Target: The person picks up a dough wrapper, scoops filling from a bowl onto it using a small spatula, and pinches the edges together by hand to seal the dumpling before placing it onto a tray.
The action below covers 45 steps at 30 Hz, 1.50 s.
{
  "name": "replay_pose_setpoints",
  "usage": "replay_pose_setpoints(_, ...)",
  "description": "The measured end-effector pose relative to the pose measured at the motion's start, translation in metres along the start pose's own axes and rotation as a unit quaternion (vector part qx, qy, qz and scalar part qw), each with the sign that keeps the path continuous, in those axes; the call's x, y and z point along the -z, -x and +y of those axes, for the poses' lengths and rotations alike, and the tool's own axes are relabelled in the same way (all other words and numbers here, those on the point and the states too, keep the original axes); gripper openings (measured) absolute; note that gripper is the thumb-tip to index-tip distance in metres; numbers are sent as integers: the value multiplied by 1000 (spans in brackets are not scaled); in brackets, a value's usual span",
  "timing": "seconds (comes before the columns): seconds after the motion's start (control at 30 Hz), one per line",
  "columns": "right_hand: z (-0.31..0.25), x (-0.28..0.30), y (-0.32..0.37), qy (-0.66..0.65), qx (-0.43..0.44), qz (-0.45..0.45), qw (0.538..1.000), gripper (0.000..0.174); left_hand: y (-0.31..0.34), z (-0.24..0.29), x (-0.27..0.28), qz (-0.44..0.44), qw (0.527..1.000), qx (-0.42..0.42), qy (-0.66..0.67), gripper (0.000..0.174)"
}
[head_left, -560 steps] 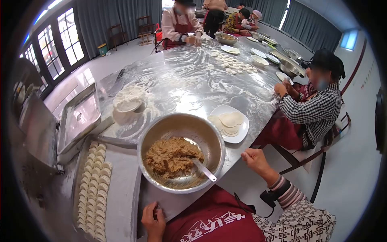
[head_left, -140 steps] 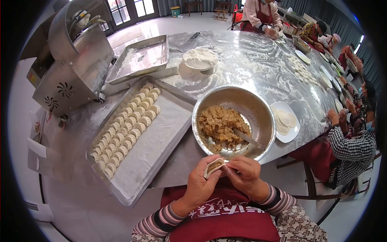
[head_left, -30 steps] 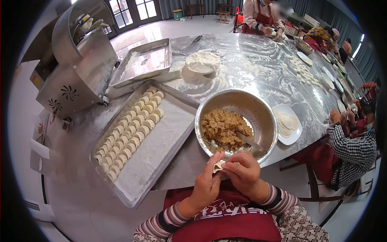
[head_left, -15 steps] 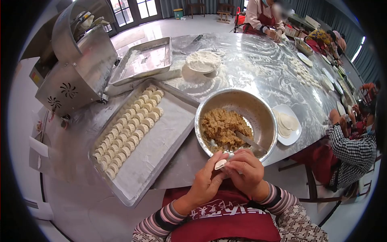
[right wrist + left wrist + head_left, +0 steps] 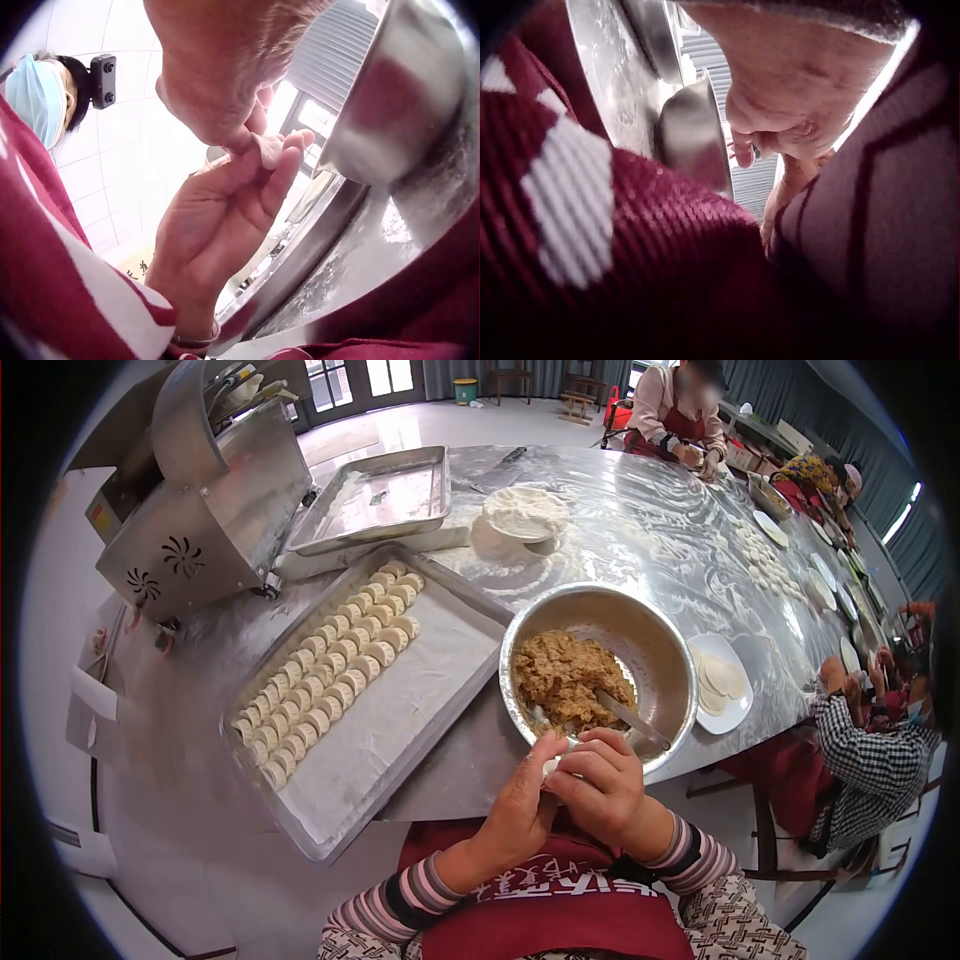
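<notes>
Both hands meet over the near rim of a steel bowl (image 5: 682,650), holding one small dumpling (image 5: 268,151). My left hand (image 5: 515,800) grips it between thumb and fingers. My right hand (image 5: 603,790) has its curled fingers and thumb pinching the dough edge. In the head view the fingers hide most of the dumpling; the right wrist view shows its pale dough between the fingertips. Brown minced filling (image 5: 570,675) fills the bowl's left side, with a metal spoon (image 5: 632,718) stuck in it. In the left wrist view a hand (image 5: 802,90) shows beside the bowl.
Left of the bowl, a paper-lined tray (image 5: 400,700) bears rows of crescent dumplings (image 5: 330,665). Round wrappers (image 5: 718,682) lie on a white plate (image 5: 735,715) at right. Behind stand a flour bowl (image 5: 525,512), another metal tray (image 5: 375,500) and a steel machine (image 5: 215,510). Other people work around the table.
Far earlier the hands were apart and empty. Later they held an open wrapper with filling showing; now it is folded and pinched, mostly covered by fingers. The head view has shifted slightly.
</notes>
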State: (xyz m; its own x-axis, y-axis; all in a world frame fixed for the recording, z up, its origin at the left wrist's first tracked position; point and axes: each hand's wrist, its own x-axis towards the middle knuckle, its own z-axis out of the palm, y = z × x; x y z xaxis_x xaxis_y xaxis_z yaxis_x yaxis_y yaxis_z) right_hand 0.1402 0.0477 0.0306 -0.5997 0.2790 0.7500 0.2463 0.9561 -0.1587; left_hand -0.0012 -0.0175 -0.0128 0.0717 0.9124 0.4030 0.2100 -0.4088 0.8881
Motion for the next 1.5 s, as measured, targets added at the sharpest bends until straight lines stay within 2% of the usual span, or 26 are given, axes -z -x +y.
replay_pose_setpoints(0.03, 2, 0, 2, -21, -14, 6, 1000, 25, 0, 1, 2, 2, 1000, 0, 1, 57)
replay_pose_setpoints(0.1, 3, 0, 1, -43, -26, 9, 999, 25, 0, 2, 5, -28, 996, 66, 50, 51)
replay_pose_setpoints(0.17, 0, 1, -1, -113, -116, 14, 987, 29, 0, 2, 11, -43, 992, 84, 83, 47)
replay_pose_setpoints(0.3, 9, 0, -10, -170, -118, -42, 977, 32, 0, 1, 10, -51, 982, 106, 146, 36)
replay_pose_setpoints(0.37, 16, -4, -7, -277, -126, -82, 949, 34, 2, -5, 12, -57, 977, 114, 172, 35)
replay_pose_setpoints(0.47, 18, -9, -7, -340, -140, -77, 927, 27, -1, 5, 18, -58, 966, 151, 203, 35)
replay_pose_setpoints(0.5, 17, -10, -7, -340, -139, -78, 927, 27, -2, 9, 20, -55, 960, 180, 208, 36)
replay_pose_setpoints(0.63, 15, -11, -8, -325, -132, -85, 933, 20, -1, 3, 20, -64, 961, 179, 199, 37)
replay_pose_setpoints(0.83, 16, -14, -5, -294, -99, -90, 946, 14, 2, -3, 14, -26, 966, 133, 221, 32)
replay_pose_setpoints(0.9, 16, -15, -2, -295, -95, -85, 947, 13, 5, -5, 17, -55, 961, 176, 205, 29)
replay_pose_setpoints(1.0, 16, -15, -2, -261, -92, -109, 955, 16, 7, -12, 16, -40, 959, 192, 203, 27)
replay_pose_setpoints(1.07, 15, -14, -2, -297, -148, -82, 940, 24, 3, -9, 13, -10, 957, 172, 235, 29)
replay_pose_setpoints(1.1, 15, -14, -1, -297, -147, -82, 940, 24, 2, -7, 11, 20, 951, 153, 268, 31)
replay_pose_setpoints(1.17, 15, -11, 1, -319, -171, -64, 930, 32, 0, -1, 10, 32, 942, 159, 293, 33)
replay_pose_setpoints(1.23, 15, -11, 1, -318, -169, -53, 932, 31, -1, 1, 10, 43, 933, 165, 317, 35)
replay_pose_setpoints(1.3, 15, -13, 2, -316, -166, -42, 933, 30, 1, -1, 13, 22, 963, 156, 221, 38)
replay_pose_setpoints(1.43, 15, -17, 2, -294, -134, -20, 946, 22, -2, 5, 15, 26, 961, 158, 226, 39)
replay_pose_setpoints(1.5, 14, -18, 1, -274, -114, -21, 955, 20, -5, 13, 17, 20, 974, 157, 163, 40)
